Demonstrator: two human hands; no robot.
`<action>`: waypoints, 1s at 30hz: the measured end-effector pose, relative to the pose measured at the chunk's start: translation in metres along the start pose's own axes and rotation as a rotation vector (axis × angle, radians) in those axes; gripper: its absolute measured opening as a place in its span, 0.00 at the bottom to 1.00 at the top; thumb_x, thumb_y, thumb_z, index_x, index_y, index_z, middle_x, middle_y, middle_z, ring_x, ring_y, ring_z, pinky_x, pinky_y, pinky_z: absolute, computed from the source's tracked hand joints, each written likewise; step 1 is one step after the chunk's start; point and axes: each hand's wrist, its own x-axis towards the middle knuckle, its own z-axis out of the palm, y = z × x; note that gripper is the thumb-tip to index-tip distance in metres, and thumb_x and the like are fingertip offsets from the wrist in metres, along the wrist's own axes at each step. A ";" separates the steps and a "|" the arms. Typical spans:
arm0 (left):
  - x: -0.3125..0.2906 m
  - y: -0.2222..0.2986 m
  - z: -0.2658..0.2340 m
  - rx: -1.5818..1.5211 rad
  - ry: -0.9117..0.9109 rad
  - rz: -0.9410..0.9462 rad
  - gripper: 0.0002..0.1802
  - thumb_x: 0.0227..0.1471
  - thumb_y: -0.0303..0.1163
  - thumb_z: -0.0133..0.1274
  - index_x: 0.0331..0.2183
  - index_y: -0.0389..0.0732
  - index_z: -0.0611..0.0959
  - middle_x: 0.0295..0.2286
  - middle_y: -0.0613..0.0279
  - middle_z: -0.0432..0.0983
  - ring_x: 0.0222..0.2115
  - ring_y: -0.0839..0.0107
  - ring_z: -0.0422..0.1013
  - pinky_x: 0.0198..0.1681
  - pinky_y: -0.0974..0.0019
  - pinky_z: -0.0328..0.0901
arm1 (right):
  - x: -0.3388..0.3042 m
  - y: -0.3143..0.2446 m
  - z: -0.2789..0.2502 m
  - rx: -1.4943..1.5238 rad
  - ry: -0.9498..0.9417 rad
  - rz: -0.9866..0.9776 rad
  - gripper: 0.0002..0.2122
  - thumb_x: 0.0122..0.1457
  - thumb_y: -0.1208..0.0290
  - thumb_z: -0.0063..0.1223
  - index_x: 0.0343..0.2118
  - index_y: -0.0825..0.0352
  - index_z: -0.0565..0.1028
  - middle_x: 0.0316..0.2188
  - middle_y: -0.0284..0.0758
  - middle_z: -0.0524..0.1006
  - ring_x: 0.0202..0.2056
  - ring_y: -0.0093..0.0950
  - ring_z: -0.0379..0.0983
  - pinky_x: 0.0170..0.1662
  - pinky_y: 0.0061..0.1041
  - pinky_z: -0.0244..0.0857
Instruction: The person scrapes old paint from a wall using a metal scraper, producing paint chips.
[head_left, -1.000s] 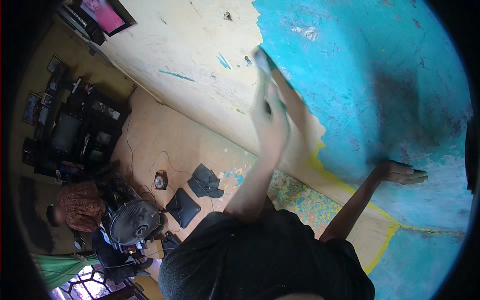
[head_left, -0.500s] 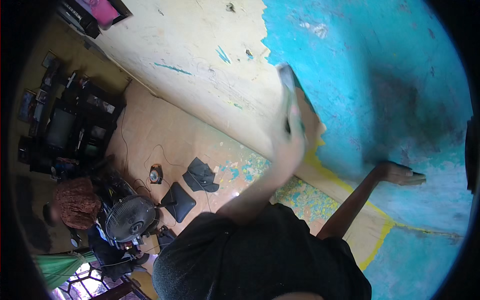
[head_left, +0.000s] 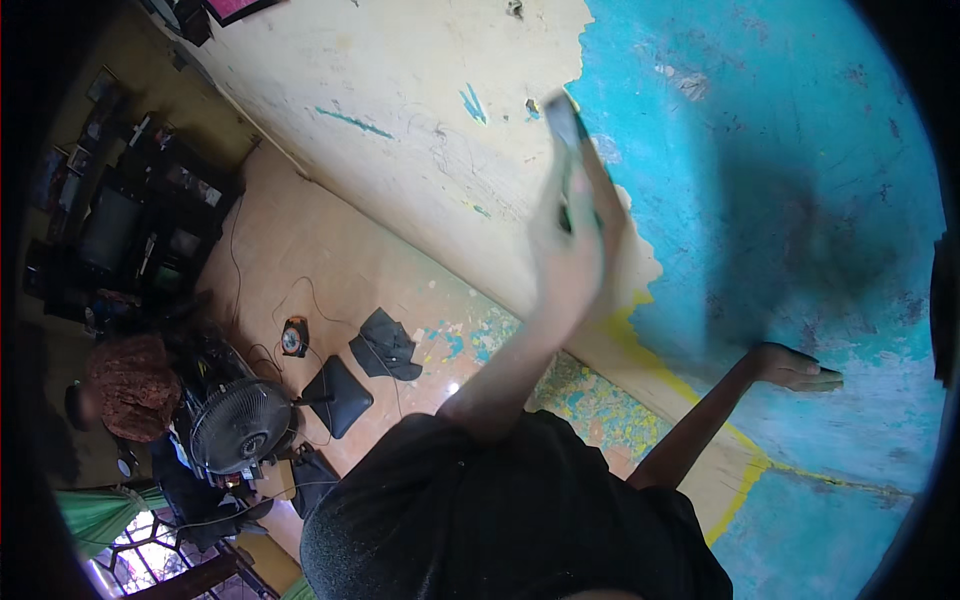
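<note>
My left hand (head_left: 572,240) is closed around a scraper (head_left: 563,120), its grey blade at the ragged border between bare cream wall and blue paint. Motion blurs the hand and tool a little, and the fingers cover the handle. To the right, my right hand (head_left: 798,370) rests with fingers stretched out against the blue painted wall (head_left: 680,190) and holds nothing. Bare cream plaster (head_left: 400,70) with a few leftover blue streaks spreads left of the border. A yellow strip (head_left: 650,355) of older paint shows along the lower edge of the blue.
Paint flakes (head_left: 600,405) litter the floor along the wall's foot. Farther left are a dark cloth (head_left: 385,345), a small round device (head_left: 294,337), loose cables and a black fan (head_left: 240,425) with its base (head_left: 337,397). A person (head_left: 130,385) is behind the fan, near dark shelving (head_left: 115,235).
My left hand and the scraper have moved slightly up along the paint border. My right hand keeps its place on the wall. The whole view has shifted a little.
</note>
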 end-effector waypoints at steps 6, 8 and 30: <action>-0.059 -0.044 0.033 0.060 -0.070 0.090 0.28 0.67 0.40 0.38 0.62 0.34 0.62 0.34 0.56 0.67 0.34 0.72 0.63 0.36 0.69 0.58 | -0.002 0.000 0.001 -0.003 0.031 -0.019 0.31 0.71 0.55 0.17 0.61 0.82 0.55 0.63 0.61 0.53 0.65 0.56 0.46 0.66 0.51 0.41; -0.069 -0.049 0.044 0.079 -0.050 0.186 0.28 0.67 0.38 0.37 0.62 0.35 0.61 0.19 0.72 0.62 0.19 0.85 0.57 0.21 0.76 0.55 | -0.008 0.004 0.002 0.001 0.014 -0.020 0.31 0.71 0.55 0.17 0.61 0.83 0.55 0.63 0.61 0.53 0.65 0.56 0.46 0.66 0.51 0.41; -0.153 -0.044 0.129 -0.649 0.102 -0.700 0.32 0.67 0.50 0.36 0.66 0.53 0.52 0.21 0.68 0.60 0.12 0.81 0.55 0.11 0.76 0.52 | -0.014 0.025 -0.005 0.031 -0.172 -0.331 0.28 0.72 0.62 0.18 0.63 0.84 0.46 0.67 0.60 0.38 0.68 0.54 0.30 0.67 0.51 0.25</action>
